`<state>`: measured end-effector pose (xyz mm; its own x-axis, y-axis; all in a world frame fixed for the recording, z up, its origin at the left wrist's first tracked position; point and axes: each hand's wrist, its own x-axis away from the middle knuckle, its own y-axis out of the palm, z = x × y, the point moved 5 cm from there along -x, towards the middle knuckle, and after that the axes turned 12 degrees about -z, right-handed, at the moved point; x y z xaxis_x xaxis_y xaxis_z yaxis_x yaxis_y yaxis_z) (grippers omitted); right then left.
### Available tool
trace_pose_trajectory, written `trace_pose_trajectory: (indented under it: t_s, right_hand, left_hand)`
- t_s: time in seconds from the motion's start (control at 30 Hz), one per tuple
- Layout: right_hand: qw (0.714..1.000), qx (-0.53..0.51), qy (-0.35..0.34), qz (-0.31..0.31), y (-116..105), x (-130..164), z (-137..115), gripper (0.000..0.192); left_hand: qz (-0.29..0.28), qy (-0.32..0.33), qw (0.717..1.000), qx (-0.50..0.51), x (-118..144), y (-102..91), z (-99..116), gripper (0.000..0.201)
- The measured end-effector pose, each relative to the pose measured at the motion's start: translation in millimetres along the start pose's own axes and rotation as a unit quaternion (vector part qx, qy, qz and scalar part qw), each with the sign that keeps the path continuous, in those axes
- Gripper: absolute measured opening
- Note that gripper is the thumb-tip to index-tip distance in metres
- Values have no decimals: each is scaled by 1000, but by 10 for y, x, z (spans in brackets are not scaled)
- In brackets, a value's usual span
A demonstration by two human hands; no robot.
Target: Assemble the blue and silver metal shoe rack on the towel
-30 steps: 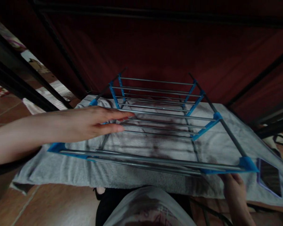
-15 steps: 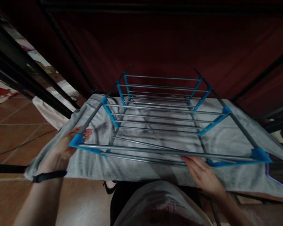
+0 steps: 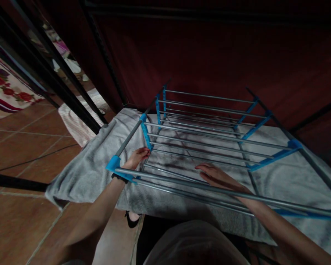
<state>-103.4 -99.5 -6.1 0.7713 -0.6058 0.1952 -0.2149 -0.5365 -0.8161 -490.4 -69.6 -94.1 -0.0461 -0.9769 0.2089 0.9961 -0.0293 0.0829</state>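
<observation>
Beneath the drying rack (image 3: pixel 209 147), my left grip (image 3: pixel 136 157) and right grip (image 3: pixel 216 176) rest flat, fingers spread, on the grey towel (image 3: pixel 88 173)

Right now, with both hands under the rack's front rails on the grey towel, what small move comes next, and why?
Probably sweep the right hand flat toward the right, since the grey towel looks creased beneath the drying rack while the left hand rests at its left side.

Dim terracotta tile floor (image 3: pixel 19 147), dark-red wall (image 3: pixel 198 55)
</observation>
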Motion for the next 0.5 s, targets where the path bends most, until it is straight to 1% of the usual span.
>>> trace_pose_trajectory:
  t_s: [0.07, 0.17, 0.27, 0.33, 0.37, 0.43, 0.5]
  right_hand:
    - [999, 23, 6, -33, 34, -339, -21, 37]
    - [996, 45, 21, -67, 152, -867, -80, 35]
    - [993, 74, 36, -80, 285, -1303, -154, 38]
    - [991, 100, 54, -74, 350, -1496, -180, 44]
    - [989, 113, 64, -67, 371, -1562, -183, 47]
    - [987, 132, 77, -52, 402, -1646, -173, 49]
    - [986, 141, 82, -44, 423, -1693, -144, 46]
  left_hand:
    - [16, 23, 999, -23, -83, -10, -13, 43]
    - [29, 50, 997, -56, -176, -22, -8, 37]
    - [-1, 87, 989, -124, -251, 23, 29, 28]
    - [-24, 98, 981, -167, -296, 63, 29, 23]
    - [-27, 98, 978, -184, -316, 73, 18, 21]
    - [-14, 92, 973, -212, -350, 67, -14, 16]
    - [2, 85, 970, -228, -374, 48, -50, 12]
